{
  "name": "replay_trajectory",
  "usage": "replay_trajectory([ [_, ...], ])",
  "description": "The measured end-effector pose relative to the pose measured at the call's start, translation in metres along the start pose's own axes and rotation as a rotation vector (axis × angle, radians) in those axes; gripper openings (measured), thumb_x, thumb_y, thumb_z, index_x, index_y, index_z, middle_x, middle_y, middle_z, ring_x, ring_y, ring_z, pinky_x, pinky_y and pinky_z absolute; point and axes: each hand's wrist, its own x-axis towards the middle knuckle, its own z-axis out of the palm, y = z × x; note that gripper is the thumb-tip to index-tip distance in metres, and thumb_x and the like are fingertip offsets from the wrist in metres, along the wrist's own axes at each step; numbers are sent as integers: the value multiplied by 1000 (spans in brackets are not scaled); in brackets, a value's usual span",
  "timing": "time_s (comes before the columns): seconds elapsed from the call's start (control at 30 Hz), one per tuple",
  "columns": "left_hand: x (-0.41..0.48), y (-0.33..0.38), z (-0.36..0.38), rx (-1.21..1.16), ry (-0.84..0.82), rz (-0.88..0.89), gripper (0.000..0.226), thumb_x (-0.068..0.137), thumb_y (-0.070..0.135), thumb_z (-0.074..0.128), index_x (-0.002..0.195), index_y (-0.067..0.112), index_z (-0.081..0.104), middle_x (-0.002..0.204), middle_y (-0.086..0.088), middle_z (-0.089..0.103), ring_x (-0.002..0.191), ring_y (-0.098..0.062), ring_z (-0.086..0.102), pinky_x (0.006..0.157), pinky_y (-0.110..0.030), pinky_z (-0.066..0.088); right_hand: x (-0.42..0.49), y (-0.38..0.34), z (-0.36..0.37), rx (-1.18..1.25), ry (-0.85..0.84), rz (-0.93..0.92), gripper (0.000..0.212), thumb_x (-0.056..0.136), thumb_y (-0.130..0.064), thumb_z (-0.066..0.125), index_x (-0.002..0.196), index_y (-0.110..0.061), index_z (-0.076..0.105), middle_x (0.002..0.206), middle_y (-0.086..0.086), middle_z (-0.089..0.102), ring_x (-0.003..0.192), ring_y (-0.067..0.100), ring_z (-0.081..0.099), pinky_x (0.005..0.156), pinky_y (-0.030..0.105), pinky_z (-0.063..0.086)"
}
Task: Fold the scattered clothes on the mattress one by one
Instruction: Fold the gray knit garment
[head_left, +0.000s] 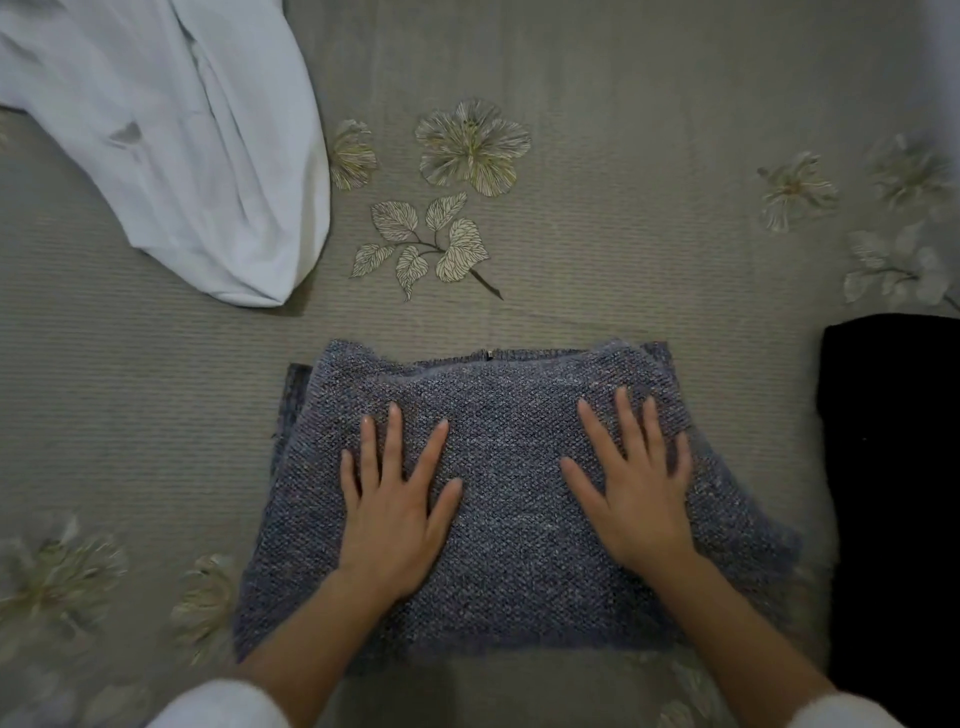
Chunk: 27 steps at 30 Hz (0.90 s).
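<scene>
Both hands flat, palms down, on a folded blue-grey knit garment (509, 499) lying on the mattress (623, 249). Left hand (397, 512) sits on the left half of the knit, fingers spread wide and pointing away from the person, holding nothing. Right hand (636, 496) sits on the right half, fingers also spread but a bit closer together, holding nothing; its outer fingers look slightly blurred. Between the two hands is a bare strip of knit. Beyond the fingertips the garment's far edge shows stacked layers with a small dark spot at the centre, too small to identify. A dark strip of a lower layer sticks out past the left hand's outer side, at the far left corner. The near edge of the knit falls into shadow below the wrists, so the fold line there is hard to read. Well beyond and outward of the left hand lies a white garment (171, 145), crumpled, cut off by the top and left frame edges. Just outward of the right hand, beside the knit, is a black garment (893, 493), cut off by the right edge; no detail visible in it. White sleeves (218, 706) show at the bottom corners, partly cropped. The mattress cover's flower print blurs toward the edges.
</scene>
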Motion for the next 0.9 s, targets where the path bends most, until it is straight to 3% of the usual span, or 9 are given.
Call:
replay_trajectory([
  [0.27, 24, 1, 17, 81, -35, -52, 63, 86, 68, -3, 141, 47, -27, 149, -1, -40, 135, -25, -40, 110, -47, -23, 29, 1, 17, -53, -79, 13, 72, 77, -72, -7, 144, -48, -20, 156, -7, -28, 142, 18, -31, 114, 50, -17],
  [0.4, 26, 1, 9, 36, -113, -46, 66, 79, 72, -9, 138, 50, -30, 147, 1, -43, 132, -24, -44, 111, -48, -21, 31, 3, 10, 11, -140, -2, 64, 89, -70, 8, 147, -49, -12, 156, -11, -25, 143, 16, -28, 114, 49, -16],
  [0.47, 23, -3, 0, 22, -108, -37, 68, 78, 73, -7, 139, 52, -26, 148, 2, -42, 133, -21, -44, 112, -45, -20, 28, 5, -2, 116, -120, -14, 55, 98, -59, 20, 149, -47, 4, 159, -12, -11, 146, 12, -17, 115, 46, -9],
  [0.57, 8, -20, -13, -2, 76, -114, 72, 85, 69, 14, 147, 43, -13, 155, -1, -30, 140, -19, -34, 113, -41, -16, 17, 21, -19, 191, 97, 51, 47, 101, -35, 36, 148, -30, 29, 158, -6, 19, 145, 15, 12, 114, 43, 8],
  [0.63, -2, -37, -21, -74, 141, -247, 78, 89, 67, 30, 150, 37, -8, 158, -6, -20, 144, -25, -21, 115, -47, -8, 9, 43, -25, 209, 152, 181, 54, 95, -36, 48, 146, -23, 33, 155, 1, 28, 141, 23, 25, 114, 49, 17],
  [0.7, -11, -56, -25, -152, 118, -419, 86, 87, 66, 42, 150, 35, -7, 159, -13, -12, 145, -31, -13, 115, -53, -3, 1, 64, -26, 291, 82, 318, 76, 85, -56, 56, 146, -19, 30, 152, 8, 32, 138, 28, 30, 113, 52, 24],
  [0.77, -19, -70, -27, -230, 63, -575, 96, 80, 69, 47, 151, 31, -6, 158, -16, -12, 145, -33, -11, 115, -55, -1, -4, 74, -28, 469, -18, 423, 93, 78, -57, 67, 148, -11, 27, 151, 11, 34, 137, 29, 34, 112, 45, 29],
  [0.9, -25, -76, -29, -501, 14, -698, 107, 77, 58, 63, 153, 22, -3, 158, -18, 0, 144, -40, 9, 115, -55, 12, -8, 74, -26, 735, -77, 497, 72, 74, -41, 78, 130, -7, 49, 127, 12, 59, 110, 29, 59, 93, 37, 47],
])
